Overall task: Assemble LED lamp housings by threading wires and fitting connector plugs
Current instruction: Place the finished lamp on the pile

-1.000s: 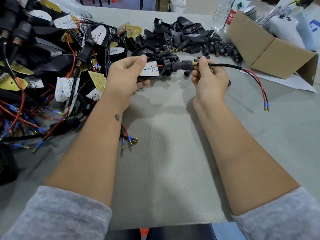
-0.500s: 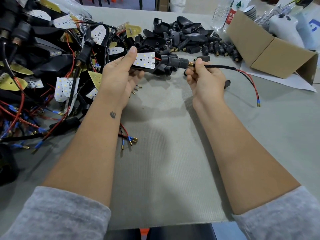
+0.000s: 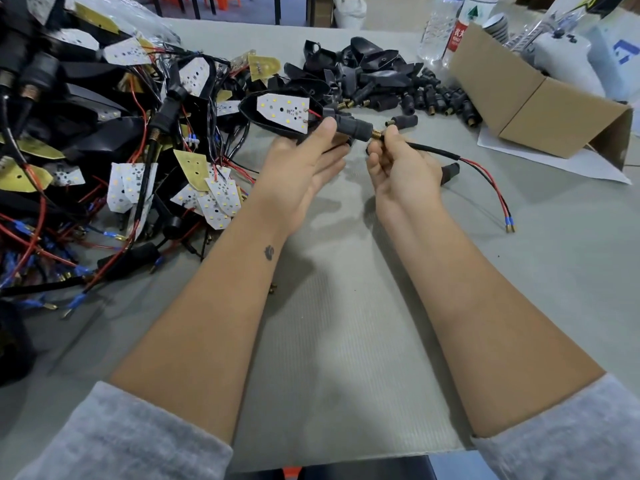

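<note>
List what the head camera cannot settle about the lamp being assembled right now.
- Lamp housing underside: head view, hidden by the left hand.
- Cable grip: right hand fingers curl over it.
- Brass thread: too small to tell how far it is seated.
- Bottle label: cut off by the top edge.

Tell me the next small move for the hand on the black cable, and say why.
Probably keep drawing the cable out to the right. The right hand pinches it just past the brass thread of the plug, while the left hand steadies the housing. A red wire still shows slack at the LED board.
</note>
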A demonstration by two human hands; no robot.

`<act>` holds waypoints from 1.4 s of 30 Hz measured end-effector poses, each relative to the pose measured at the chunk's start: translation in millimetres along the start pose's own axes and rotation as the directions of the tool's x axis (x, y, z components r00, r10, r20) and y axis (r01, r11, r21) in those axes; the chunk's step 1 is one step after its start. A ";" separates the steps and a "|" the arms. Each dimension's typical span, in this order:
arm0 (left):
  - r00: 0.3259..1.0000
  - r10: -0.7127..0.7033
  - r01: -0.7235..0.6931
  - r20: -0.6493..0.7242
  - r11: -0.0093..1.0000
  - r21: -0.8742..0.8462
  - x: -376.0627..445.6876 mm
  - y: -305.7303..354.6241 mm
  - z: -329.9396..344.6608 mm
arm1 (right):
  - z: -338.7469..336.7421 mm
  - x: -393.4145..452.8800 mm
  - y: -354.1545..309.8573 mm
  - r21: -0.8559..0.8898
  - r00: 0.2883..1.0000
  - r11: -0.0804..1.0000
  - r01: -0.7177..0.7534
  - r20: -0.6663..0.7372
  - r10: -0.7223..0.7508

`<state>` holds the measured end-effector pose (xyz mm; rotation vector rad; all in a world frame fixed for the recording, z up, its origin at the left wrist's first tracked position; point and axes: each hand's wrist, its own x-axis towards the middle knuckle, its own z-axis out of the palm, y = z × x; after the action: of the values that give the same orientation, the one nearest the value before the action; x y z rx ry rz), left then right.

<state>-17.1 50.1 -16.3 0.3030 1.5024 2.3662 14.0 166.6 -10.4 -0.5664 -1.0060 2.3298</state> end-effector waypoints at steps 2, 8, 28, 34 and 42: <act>1.000 -0.004 0.004 0.007 0.999 0.035 0.5 -2.1 0.9 | -0.2 -0.4 0.3 -0.002 0.999 1.000 -0.022 0.023 0.022; 0.997 0.017 -0.022 -0.081 0.998 -0.059 1.9 1.0 -1.5 | 3.2 -3.4 0.8 -0.048 0.987 0.994 -0.094 0.125 0.099; 0.952 -0.020 0.076 -0.307 0.982 0.172 2.4 64.1 -25.5 | 11.1 -47.6 27.1 -0.327 0.379 0.204 0.923 0.863 -0.335; 0.947 0.040 0.126 -0.318 0.866 0.484 -18.1 117.5 -57.3 | 49.9 -74.5 38.4 -0.081 0.071 -0.082 0.993 0.990 -0.118; 0.856 0.479 0.261 -0.192 -0.081 0.962 -33.3 178.9 -121.7 | 120.0 -112.6 72.6 -0.116 0.119 -0.038 0.993 0.989 0.092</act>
<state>-55.8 -135.0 93.9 0.0695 3.4486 0.6342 10.9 -8.8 29.1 0.9195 -2.4619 0.5517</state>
